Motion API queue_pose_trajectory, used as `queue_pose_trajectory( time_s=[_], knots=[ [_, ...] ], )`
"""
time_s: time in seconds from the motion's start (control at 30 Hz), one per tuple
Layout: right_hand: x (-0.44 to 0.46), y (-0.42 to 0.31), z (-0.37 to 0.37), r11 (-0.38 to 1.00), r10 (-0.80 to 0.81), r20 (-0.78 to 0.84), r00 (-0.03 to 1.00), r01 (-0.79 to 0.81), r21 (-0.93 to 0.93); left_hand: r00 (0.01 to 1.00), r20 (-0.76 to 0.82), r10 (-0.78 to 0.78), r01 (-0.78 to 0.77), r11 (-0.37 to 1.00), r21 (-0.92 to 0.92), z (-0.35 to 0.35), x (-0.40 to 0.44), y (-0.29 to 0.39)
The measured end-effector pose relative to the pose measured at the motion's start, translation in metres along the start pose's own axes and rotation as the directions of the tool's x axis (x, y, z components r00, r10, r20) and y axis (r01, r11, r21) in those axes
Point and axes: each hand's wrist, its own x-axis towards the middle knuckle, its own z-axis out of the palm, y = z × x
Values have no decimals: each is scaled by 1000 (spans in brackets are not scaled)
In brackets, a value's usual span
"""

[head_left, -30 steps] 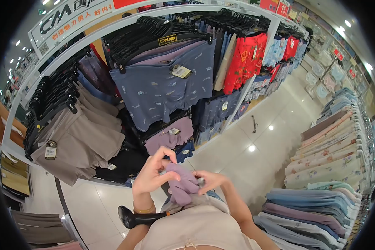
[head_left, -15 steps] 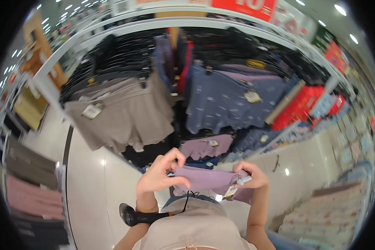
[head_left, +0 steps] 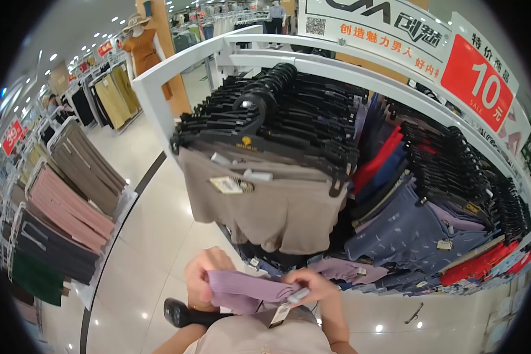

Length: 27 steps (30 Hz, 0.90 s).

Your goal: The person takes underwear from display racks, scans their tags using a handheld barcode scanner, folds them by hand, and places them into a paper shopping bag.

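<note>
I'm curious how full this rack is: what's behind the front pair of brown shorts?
Behind the brown shorts, a packed row of black hangers runs back, and dark garments show below the hem. The front pair covers most of what those hangers carry.

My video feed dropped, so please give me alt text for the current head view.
Two bare hands, left and right, hold a mauve garment by its waistband, a paper tag hanging near the right. Beyond it, taupe shorts hang from black hangers on a white rack in a clothing shop.
</note>
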Motion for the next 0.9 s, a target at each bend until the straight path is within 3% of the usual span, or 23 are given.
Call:
queue_pose_trajectory(
  time_s=[0.03,0.07,0.13,0.2,0.23,0.3,0.33,0.37,0.43,0.47,0.57,0.63,0.7,0.73,0.77,0.83,0.87,0.9],
  knots=[
    [10,10,8,981,107,59,992,-115,158,989,-135,55,-59,998,-27,-2,1,3],
    [19,21,14,951,111,21,994,-112,288,949,-291,124,-121,992,30,-5,0,7],
    [36,44,24,846,135,-55,989,-86,527,780,-567,266,-210,964,163,-14,-1,16],
    [54,60,29,823,179,-47,983,-123,554,959,-222,178,-192,981,-40,-53,-3,44],
    [65,63,31,840,230,-34,973,-181,511,987,-29,159,-161,977,-138,-73,-5,57],
    [92,60,41,786,416,61,907,-392,478,971,181,157,-135,982,-130,-107,-1,82],
    [104,78,42,891,323,100,941,-338,302,949,282,143,-115,987,-115,-123,-4,95],
    [118,104,43,960,229,154,961,-249,127,955,256,150,-120,984,-129,-140,-10,108],
    [156,126,53,971,238,249,939,-221,-92,971,204,125,-95,984,-149,-174,-26,144],
    [179,120,63,918,389,198,900,-397,2,987,76,144,-134,983,-127,-192,-34,165],
    [237,145,109,783,606,-120,786,-563,265,933,-275,234,-254,967,-37,-235,-77,225],
    [271,148,129,790,559,-111,822,-487,372,840,-462,285,-321,947,0,-255,-96,259],
    [289,176,139,800,491,-140,860,-382,462,903,-350,248,-280,959,-44,-303,-115,290],
    [296,178,145,850,445,-312,839,-287,441,929,-298,219,-253,964,-81,-326,-121,299],
    [304,185,140,829,493,-288,821,-342,443,838,-486,246,-277,961,8,-340,-121,300],
    [323,192,126,823,546,-222,808,-469,320,561,-770,305,-243,949,199,-360,-113,292],
    [331,195,126,826,545,-278,791,-450,338,660,-703,264,-270,957,106,-369,-105,286],
    [343,197,123,836,533,-325,781,-428,343,777,-615,133,-131,990,49,-383,-99,286]
  ],
)
